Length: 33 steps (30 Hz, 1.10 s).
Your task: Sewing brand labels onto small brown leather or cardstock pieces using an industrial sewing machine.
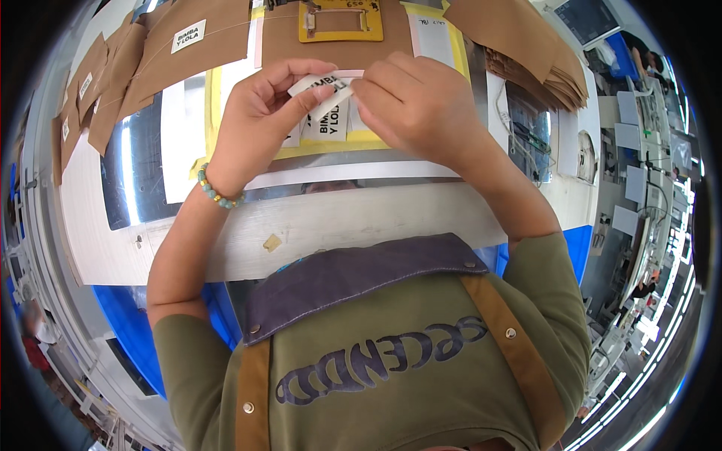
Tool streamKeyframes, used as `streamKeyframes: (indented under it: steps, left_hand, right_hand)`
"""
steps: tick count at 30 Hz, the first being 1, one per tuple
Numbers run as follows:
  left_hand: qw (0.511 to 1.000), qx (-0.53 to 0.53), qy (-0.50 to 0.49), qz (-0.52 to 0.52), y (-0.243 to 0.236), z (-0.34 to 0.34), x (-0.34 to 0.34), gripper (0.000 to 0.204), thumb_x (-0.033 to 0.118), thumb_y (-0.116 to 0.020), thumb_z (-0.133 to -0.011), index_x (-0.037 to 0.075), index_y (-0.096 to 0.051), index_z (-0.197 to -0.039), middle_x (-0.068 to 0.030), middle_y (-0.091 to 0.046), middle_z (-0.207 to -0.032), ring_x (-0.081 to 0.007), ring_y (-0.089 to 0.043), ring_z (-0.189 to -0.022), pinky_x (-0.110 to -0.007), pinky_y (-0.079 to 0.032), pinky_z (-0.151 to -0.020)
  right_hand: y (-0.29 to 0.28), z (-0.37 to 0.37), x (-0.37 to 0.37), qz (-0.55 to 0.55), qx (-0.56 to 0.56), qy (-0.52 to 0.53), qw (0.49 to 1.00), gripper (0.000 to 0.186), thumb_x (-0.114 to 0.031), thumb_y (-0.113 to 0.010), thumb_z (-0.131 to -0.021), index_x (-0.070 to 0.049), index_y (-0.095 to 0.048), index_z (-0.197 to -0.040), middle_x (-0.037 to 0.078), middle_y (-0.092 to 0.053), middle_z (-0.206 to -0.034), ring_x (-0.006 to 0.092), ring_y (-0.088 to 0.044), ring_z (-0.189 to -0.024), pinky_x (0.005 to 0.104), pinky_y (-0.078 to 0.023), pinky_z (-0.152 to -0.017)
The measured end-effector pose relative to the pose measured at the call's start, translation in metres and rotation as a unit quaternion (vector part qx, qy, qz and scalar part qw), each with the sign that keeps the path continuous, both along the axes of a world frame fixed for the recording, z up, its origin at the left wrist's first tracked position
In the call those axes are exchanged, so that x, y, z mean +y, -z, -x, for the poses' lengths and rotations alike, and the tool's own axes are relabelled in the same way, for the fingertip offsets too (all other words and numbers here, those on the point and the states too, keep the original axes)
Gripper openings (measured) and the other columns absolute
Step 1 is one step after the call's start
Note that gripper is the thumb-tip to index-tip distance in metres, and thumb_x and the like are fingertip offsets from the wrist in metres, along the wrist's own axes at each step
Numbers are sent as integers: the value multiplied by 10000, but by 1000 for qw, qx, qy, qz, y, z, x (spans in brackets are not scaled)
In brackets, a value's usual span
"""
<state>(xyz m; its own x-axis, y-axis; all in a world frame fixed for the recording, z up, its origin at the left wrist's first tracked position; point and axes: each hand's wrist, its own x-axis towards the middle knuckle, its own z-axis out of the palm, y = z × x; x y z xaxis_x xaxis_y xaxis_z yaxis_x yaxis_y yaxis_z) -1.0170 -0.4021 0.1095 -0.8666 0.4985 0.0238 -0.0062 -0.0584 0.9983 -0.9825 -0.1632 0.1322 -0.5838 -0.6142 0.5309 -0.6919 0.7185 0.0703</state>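
Observation:
A small white label (345,96) with black print is held up between my two hands, tilted. My left hand (256,113), with a beaded bracelet at its wrist, pinches it between thumb and fingers. At the label's right edge my right hand (425,105) is closed, its thumb and fingertips pressed together at the corner. More white printed labels (331,129) lie just beneath, partly covered by my left fingers. They rest inside a yellow-taped frame (301,161) on the table. What my right fingertips grip is mostly hidden.
Flat brown pieces (218,52), some with white labels, spread at the far left. A yellow plate with a cut-out window (380,30) sits at the far middle. Stacked brown sheets (545,86) stand at the far right. Blue bins (128,323) sit below the white table edge (376,218).

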Motion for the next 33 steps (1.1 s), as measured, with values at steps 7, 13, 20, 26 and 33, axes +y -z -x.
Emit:
streamKeyframes:
  steps: [7, 13, 20, 26, 33]
  left_hand:
    - [990, 108, 19, 90, -1, 12, 0, 523, 7, -682, -1016, 38, -543, -1519, -82, -772, -1025, -91, -690, -829, -259, -559, -763]
    - [987, 98, 46, 117, -3, 13, 2, 611, -23, -677, -1003, 35, -462, -1572, -83, -758, -1036, -119, -708, -861, -297, -587, -781]
    - [995, -68, 61, 28, 4, 33, -7, 483, 99, -610, -1102, 30, -487, -1564, -7, -735, -1046, -74, -707, -873, -210, -552, -758]
    - [981, -157, 114, 13, 5, 40, -10, 472, 96, -557, -1113, 29, -480, -1574, -41, -721, -1198, -88, -680, -944, -239, -567, -872]
    - [996, 5, -38, 82, 12, 55, -18, 446, 125, -590, -1100, 33, -546, -1534, -124, -697, -1401, -200, -730, -1087, -299, -566, -957]
  right_hand:
    - [0, 31, 13, 231, -170, -19, 958, 222, -234, -772, -967, -101, -791, -1144, 51, -772, -1085, 223, -729, -932, 341, -591, -749]
    - [1, 39, 11, 214, -439, -25, 872, 294, -182, -810, -963, -85, -773, -1239, 40, -775, -1135, 162, -731, -945, 308, -571, -803]
    - [9, 30, 6, 123, -34, -128, 984, 235, -157, -792, -872, -90, -758, -1094, 21, -733, -1037, 220, -716, -933, 348, -578, -759]
    - [10, 34, 5, 44, 71, -140, 987, 156, -117, -754, -824, -94, -721, -975, -3, -683, -947, 178, -687, -877, 316, -552, -706]
    - [34, 93, 25, 7, 115, -49, 992, 189, -86, -734, -783, -82, -746, -972, 4, -703, -966, 195, -687, -886, 327, -564, -713]
